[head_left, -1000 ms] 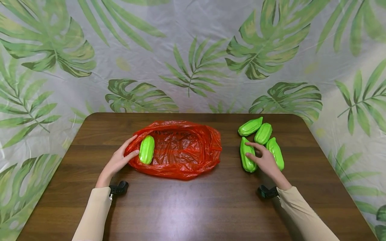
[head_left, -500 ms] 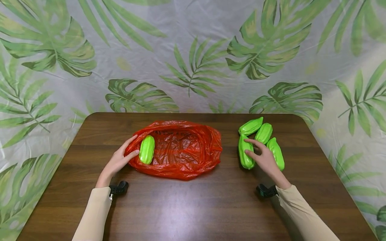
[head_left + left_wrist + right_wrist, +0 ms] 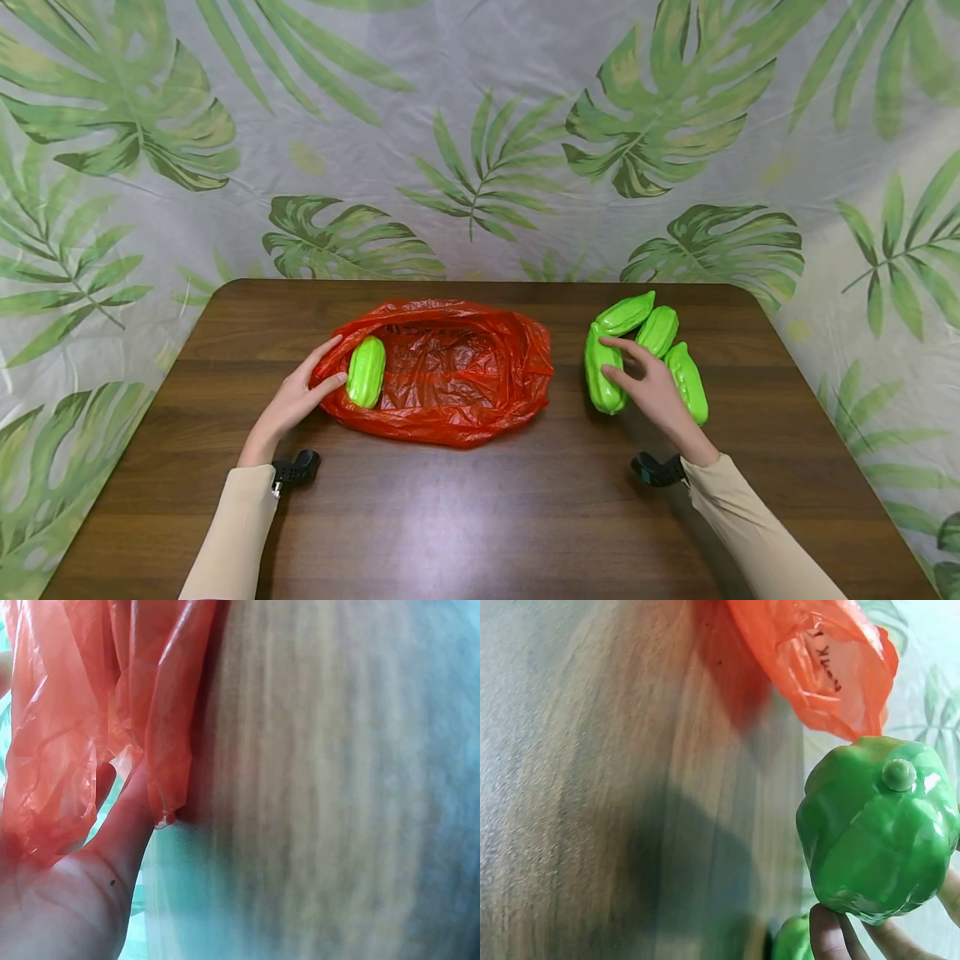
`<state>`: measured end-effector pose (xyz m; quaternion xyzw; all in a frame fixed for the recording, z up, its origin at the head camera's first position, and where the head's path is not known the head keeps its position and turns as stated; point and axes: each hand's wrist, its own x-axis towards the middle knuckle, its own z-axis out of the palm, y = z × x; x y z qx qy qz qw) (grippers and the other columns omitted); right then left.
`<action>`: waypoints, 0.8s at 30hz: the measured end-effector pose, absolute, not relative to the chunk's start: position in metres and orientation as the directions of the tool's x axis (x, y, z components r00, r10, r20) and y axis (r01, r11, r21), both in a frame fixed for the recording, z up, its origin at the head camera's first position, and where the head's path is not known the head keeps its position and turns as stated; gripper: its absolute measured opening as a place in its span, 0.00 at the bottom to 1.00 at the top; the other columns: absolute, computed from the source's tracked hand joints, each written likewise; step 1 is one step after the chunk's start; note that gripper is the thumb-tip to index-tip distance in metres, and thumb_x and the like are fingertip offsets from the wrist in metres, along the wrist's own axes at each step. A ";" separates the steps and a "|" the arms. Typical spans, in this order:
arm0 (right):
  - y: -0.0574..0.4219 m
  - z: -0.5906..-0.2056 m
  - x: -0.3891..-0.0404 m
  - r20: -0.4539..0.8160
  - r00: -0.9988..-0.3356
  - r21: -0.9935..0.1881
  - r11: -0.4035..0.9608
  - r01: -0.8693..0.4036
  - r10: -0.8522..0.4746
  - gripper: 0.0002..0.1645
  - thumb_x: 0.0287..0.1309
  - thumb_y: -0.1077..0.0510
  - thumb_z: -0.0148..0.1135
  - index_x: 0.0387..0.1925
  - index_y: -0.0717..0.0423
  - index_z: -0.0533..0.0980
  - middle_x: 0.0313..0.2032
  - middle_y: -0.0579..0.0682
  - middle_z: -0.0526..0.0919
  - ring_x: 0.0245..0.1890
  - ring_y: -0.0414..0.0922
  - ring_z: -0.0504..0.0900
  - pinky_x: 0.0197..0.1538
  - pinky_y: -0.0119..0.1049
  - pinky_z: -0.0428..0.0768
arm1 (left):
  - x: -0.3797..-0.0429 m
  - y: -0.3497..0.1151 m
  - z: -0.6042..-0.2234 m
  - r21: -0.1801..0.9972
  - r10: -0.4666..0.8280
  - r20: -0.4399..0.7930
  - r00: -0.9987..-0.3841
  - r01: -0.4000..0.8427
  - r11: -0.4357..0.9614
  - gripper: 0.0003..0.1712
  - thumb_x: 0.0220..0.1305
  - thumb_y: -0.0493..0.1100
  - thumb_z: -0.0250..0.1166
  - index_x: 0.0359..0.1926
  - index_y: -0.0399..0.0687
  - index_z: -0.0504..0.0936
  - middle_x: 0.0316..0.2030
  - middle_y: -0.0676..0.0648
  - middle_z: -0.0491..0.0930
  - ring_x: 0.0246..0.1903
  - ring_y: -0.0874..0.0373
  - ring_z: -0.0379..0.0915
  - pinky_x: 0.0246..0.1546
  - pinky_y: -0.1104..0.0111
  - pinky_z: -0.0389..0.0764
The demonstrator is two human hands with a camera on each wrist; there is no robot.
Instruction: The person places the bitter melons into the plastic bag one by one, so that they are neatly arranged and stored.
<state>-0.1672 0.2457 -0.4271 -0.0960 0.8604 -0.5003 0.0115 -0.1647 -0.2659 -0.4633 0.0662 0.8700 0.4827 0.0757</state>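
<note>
A red plastic bag [image 3: 450, 429] lies on the table with its mouth spread wide, one green ribbed gourd [image 3: 366, 372] inside at its left end. My left hand [image 3: 296, 400] holds the bag's left rim; in the left wrist view, red film [image 3: 60, 735] covers part of the fingers. On the right, my right hand [image 3: 654, 390] grips another green gourd [image 3: 602, 375] between thumb and fingers. The right wrist view shows the held gourd [image 3: 877, 832] end-on with its round stem nub, fingertips [image 3: 826, 934] against its side. Three more gourds [image 3: 660, 330] lie around this hand.
The brown wooden table [image 3: 450, 533] has its rounded back edge against a leaf-patterned cloth [image 3: 480, 150]. Black wrist cameras [image 3: 298, 468] sit beside both cuffs. Wood surface lies between the bag and the gourds.
My right hand has shifted slightly left with its gourd, which has moved left and farther back. My left hand and the bag have stayed in place.
</note>
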 end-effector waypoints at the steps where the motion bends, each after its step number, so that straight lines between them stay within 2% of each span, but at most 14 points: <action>1: 0.245 -0.426 -0.167 0.078 -0.981 -0.863 0.480 -0.156 -0.179 0.28 0.65 0.53 0.59 0.65 0.55 0.69 0.66 0.58 0.64 0.63 0.64 0.64 0.59 0.62 0.63 | -0.165 -0.266 -0.463 0.850 0.189 -0.067 -0.980 0.043 0.525 0.40 0.68 0.53 0.57 0.75 0.58 0.51 0.71 0.36 0.49 0.67 0.33 0.48 0.59 0.36 0.55; 13: 0.234 -0.418 -0.170 0.145 -0.972 -0.863 0.456 -0.216 -0.186 0.26 0.65 0.56 0.59 0.63 0.57 0.70 0.64 0.57 0.67 0.61 0.60 0.68 0.60 0.56 0.66 | -0.165 -0.266 -0.464 0.851 0.190 -0.073 -0.979 0.038 0.524 0.40 0.68 0.54 0.57 0.75 0.60 0.50 0.72 0.36 0.49 0.66 0.33 0.48 0.59 0.35 0.55; 24: 0.219 -0.405 -0.172 0.144 -0.968 -0.879 0.422 -0.221 -0.206 0.27 0.65 0.56 0.59 0.64 0.57 0.70 0.65 0.58 0.66 0.60 0.60 0.68 0.61 0.56 0.65 | -0.165 -0.267 -0.464 0.852 0.188 -0.074 -0.979 0.036 0.522 0.40 0.68 0.54 0.57 0.75 0.59 0.50 0.71 0.36 0.49 0.66 0.33 0.49 0.59 0.36 0.56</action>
